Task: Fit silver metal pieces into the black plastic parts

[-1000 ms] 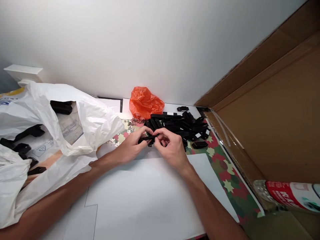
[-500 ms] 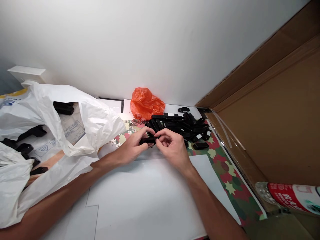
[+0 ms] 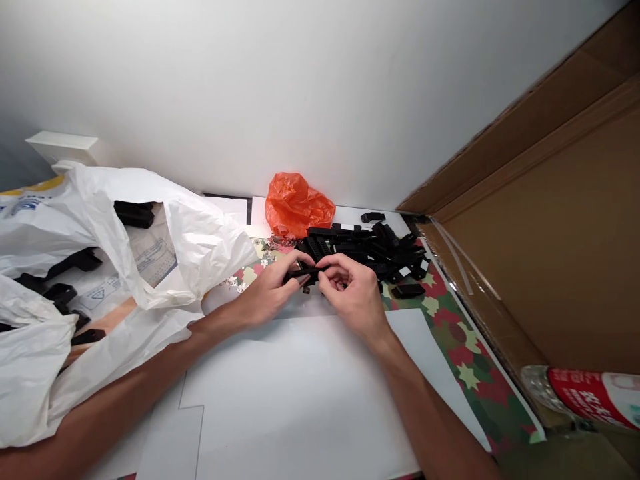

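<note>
Between my two hands is a small black plastic part (image 3: 303, 273), held above the back edge of the white sheet. My left hand (image 3: 273, 288) grips its left end between thumb and fingers. My right hand (image 3: 350, 283) pinches at its right end, thumb and forefinger together; whether a smaller piece sits in that pinch is hidden. Just behind my hands lies a heap of black plastic parts (image 3: 385, 250), some with white patches. Small shiny metal pieces (image 3: 283, 243) are scattered left of the heap.
A crumpled orange bag (image 3: 299, 205) rests against the wall. On the left, a white plastic bag (image 3: 210, 250) gapes open, with black parts (image 3: 134, 213) inside. Cardboard (image 3: 550, 200) stands along the right, near a red-labelled bottle (image 3: 590, 395). A white sheet (image 3: 300, 393) covers the camouflage-patterned surface (image 3: 467, 357).
The black part has turned in my fingers and now shows a thinner side. My hands stay together at it. The whole view has shifted slightly.
</note>
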Demonstrator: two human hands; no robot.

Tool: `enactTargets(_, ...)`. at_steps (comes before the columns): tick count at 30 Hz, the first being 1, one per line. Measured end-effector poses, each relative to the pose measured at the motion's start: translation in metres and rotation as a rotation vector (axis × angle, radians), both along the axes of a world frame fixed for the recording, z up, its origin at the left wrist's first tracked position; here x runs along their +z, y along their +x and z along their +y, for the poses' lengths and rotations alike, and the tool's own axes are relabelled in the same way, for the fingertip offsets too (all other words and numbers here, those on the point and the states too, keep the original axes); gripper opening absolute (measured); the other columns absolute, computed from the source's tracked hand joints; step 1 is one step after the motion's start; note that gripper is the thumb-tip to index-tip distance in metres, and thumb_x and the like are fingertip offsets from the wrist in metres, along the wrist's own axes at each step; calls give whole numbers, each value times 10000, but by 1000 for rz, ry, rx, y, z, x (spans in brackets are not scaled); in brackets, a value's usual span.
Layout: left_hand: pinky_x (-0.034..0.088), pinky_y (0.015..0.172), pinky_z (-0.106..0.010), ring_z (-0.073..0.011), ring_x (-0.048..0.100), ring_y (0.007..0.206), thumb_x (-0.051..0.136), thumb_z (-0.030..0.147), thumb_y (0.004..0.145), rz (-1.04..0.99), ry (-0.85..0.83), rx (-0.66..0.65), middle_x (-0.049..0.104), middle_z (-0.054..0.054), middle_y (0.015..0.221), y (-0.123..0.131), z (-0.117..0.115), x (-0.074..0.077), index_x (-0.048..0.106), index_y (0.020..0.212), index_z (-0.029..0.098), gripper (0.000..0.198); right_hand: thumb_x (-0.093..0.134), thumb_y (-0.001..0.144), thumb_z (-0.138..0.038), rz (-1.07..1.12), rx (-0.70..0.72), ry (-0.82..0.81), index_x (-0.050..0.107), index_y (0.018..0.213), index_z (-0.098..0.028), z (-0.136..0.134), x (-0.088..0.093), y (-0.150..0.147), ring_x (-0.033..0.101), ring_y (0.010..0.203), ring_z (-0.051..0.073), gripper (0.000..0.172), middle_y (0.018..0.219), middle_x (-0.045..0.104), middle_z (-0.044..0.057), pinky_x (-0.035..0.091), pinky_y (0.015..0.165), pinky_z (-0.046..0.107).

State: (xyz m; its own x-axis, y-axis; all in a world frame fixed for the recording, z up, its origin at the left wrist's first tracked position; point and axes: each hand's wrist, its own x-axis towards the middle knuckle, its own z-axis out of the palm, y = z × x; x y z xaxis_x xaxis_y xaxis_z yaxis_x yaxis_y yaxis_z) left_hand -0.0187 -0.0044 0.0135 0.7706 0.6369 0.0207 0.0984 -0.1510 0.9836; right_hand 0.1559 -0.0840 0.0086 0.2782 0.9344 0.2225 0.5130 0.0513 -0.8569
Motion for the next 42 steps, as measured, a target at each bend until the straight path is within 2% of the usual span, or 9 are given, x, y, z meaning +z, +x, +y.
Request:
enactTargets(6, 478, 950, -345, -222, 603, 1058, 458, 182, 882, -40, -13, -7, 690, -52, 1105, 1, 0, -3, 621, 1185, 202, 345, 593, 861, -243, -79, -22, 38, 675, 931, -194, -1, -1, -1, 430, 496, 110, 118, 606, 602, -38, 379, 516, 238)
enactTargets(14, 480, 841, -310, -205, 600, 951, 470, 206, 888, -32, -3, 15, 672, -23, 974, 1, -1, -1, 633, 1154, 204, 312, 569, 900, -206, -161, -8, 96, 682, 949, -199, -4, -3, -3, 419, 496, 111, 123, 601, 561, -50, 379, 524, 239)
enactTargets(21, 454, 732, -281, -175, 556, 832, 464, 210, 880, -60, -111, 43, 624, -12, 931, 1, 2, -13, 652, 1132, 219, 315, 533, 907, -166, -269, -3, 153, 687, 964, -206, -5, -5, -7, 423, 500, 118, 169, 608, 500, -52, 375, 526, 247)
enactTargets(27, 390, 653, -262, -153, 498, 766, 477, 206, 865, -65, -123, 41, 591, -3, 904, -1, 3, -16, 653, 1128, 220, 316, 544, 913, -202, -161, 20, 89, 675, 966, -210, -5, -2, -6, 441, 515, 120, 141, 611, 510, -53, 369, 529, 248)
enactTargets(31, 343, 613, -259, -140, 446, 709, 500, 223, 871, -46, -110, 32, 553, 7, 842, -2, 3, -11, 640, 1142, 216, 306, 595, 893, -292, 41, 54, -41, 651, 965, -196, -1, 1, 0, 443, 500, 123, 132, 581, 531, -56, 364, 516, 253)
enactTargets(35, 320, 602, -260, -134, 424, 687, 516, 242, 870, -56, -125, 11, 537, 12, 821, -2, 2, -6, 637, 1113, 209, 274, 663, 854, -371, 219, 102, -125, 651, 966, -187, 1, 3, 7, 495, 508, 135, 217, 548, 564, -53, 402, 538, 257)
enactTargets(42, 296, 586, -254, -119, 382, 648, 532, 237, 862, -83, -181, -14, 530, 21, 801, -2, 1, -5, 609, 1117, 204, 269, 684, 844, -369, 238, 121, -157, 650, 977, -184, 0, 4, 7, 472, 492, 124, 231, 546, 582, -54, 359, 514, 249)
